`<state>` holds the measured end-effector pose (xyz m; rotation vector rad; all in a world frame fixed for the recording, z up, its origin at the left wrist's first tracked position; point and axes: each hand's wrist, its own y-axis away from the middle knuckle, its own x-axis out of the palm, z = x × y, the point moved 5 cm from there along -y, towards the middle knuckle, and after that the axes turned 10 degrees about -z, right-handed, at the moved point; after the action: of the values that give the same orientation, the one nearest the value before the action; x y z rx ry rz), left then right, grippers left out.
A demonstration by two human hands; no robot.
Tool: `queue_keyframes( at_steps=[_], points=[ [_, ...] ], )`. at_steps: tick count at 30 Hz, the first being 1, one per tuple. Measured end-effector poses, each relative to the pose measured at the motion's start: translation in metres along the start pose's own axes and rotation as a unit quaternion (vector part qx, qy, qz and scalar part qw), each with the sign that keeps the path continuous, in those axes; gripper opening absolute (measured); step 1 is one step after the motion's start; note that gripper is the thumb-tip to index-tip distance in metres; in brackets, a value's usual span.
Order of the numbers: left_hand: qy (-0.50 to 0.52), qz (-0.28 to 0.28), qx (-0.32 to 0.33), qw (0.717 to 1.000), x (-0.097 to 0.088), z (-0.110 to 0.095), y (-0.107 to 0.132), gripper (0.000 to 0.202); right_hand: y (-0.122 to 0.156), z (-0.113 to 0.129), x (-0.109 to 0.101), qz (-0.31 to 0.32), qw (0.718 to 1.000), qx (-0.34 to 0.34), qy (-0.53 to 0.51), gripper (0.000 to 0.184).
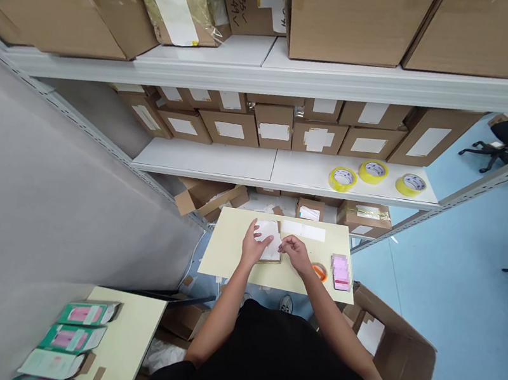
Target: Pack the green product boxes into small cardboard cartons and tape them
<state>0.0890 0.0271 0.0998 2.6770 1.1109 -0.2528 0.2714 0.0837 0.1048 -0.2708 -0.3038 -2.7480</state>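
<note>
On the cream table, a small flat cardboard box with a white sheet on its top (271, 230) lies in front of me. My left hand (255, 246) grips it from the left, thumb across the white sheet and fingers at its far left side. At the box's right edge, my right hand (296, 252) has its fingers pinched together; whatever is between them is too small to make out. White paper strips (304, 231) lie just beyond the box. To the right of my right hand are a roll of orange tape (319, 272), partly behind my forearm, and a phone with a pink screen (341, 272).
A shelf (211, 159) behind the table (219, 255) bears labelled cartons and yellow tape rolls (343, 179). An open carton (405, 361) stands at right on the blue floor. Green-and-pink boxes (71, 338) lie on a side table (136, 325) at left.
</note>
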Motion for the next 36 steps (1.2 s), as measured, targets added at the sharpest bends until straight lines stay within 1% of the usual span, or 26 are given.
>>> queue_keyframes(
  at_steps=[1, 3, 4, 5, 6, 8, 10, 12, 14, 17, 19, 21, 25, 28, 31, 33, 34, 36],
  points=[
    [-0.009, 0.021, 0.020, 1.000, 0.002, -0.004, 0.003, 0.070, 0.000, 0.001, 0.000, -0.003, 1.000, -0.004, 0.004, 0.024],
    [0.003, 0.102, 0.046, 0.994, 0.011, -0.013, 0.012, 0.048, 0.000, 0.003, 0.000, -0.007, 1.000, -0.015, 0.011, 0.024],
    [0.013, 0.140, 0.052, 0.989, 0.015, -0.016, 0.017, 0.043, 0.000, 0.004, 0.000, -0.008, 1.000, -0.021, 0.014, 0.024],
    [0.022, 0.166, 0.055, 0.984, 0.017, -0.020, 0.021, 0.042, 0.001, 0.005, 0.001, -0.008, 1.000, -0.025, 0.016, 0.024],
    [0.028, 0.176, 0.054, 0.983, 0.019, -0.022, 0.023, 0.041, 0.001, 0.006, 0.001, -0.007, 0.999, -0.029, 0.018, 0.023],
    [0.033, 0.161, 0.048, 0.985, 0.018, -0.025, 0.024, 0.039, 0.001, 0.007, 0.002, -0.005, 0.999, -0.033, 0.020, 0.023],
    [0.032, 0.129, 0.041, 0.990, 0.015, -0.025, 0.021, 0.038, 0.001, 0.008, 0.003, -0.007, 0.999, -0.034, 0.017, 0.023],
    [0.037, 0.097, 0.033, 0.994, 0.011, -0.025, 0.018, 0.041, 0.002, 0.008, 0.003, -0.012, 0.999, -0.031, 0.009, 0.023],
    [0.055, 0.079, 0.022, 0.995, 0.009, -0.025, 0.019, 0.046, 0.003, 0.007, 0.004, -0.016, 1.000, -0.025, 0.004, 0.021],
    [0.082, 0.093, 0.023, 0.992, 0.010, -0.027, 0.024, 0.052, 0.003, 0.005, 0.005, -0.022, 1.000, -0.021, 0.009, 0.020],
    [0.081, 0.107, 0.037, 0.990, 0.010, -0.028, 0.027, 0.049, 0.002, 0.003, 0.005, -0.026, 0.999, -0.023, 0.019, 0.019],
    [0.068, 0.106, 0.051, 0.991, 0.009, -0.027, 0.026, 0.044, 0.000, 0.001, 0.006, -0.033, 0.999, -0.025, 0.030, 0.018],
    [0.054, 0.089, 0.072, 0.992, 0.003, -0.022, 0.015, 0.038, -0.007, -0.003, 0.015, -0.054, 0.997, -0.015, 0.045, 0.022],
    [0.066, 0.091, 0.080, 0.990, -0.003, -0.020, 0.005, 0.037, -0.011, -0.003, 0.031, -0.057, 0.997, -0.006, 0.053, 0.031],
    [0.080, 0.112, 0.071, 0.988, -0.013, -0.018, -0.008, 0.038, -0.013, -0.001, 0.049, -0.065, 0.997, -0.021, 0.048, 0.034],
    [0.094, 0.116, 0.044, 0.988, -0.025, -0.014, -0.023, 0.040, -0.014, -0.003, 0.058, -0.082, 0.996, -0.032, 0.034, 0.032],
    [0.104, 0.105, 0.027, 0.989, -0.034, -0.011, -0.033, 0.042, -0.015, -0.004, 0.060, -0.099, 0.994, -0.035, 0.023, 0.032],
    [0.138, 0.053, -0.008, 0.989, -0.059, -0.004, -0.059, 0.043, -0.016, -0.008, 0.059, -0.155, 0.987, -0.040, -0.009, 0.031]
  ],
)
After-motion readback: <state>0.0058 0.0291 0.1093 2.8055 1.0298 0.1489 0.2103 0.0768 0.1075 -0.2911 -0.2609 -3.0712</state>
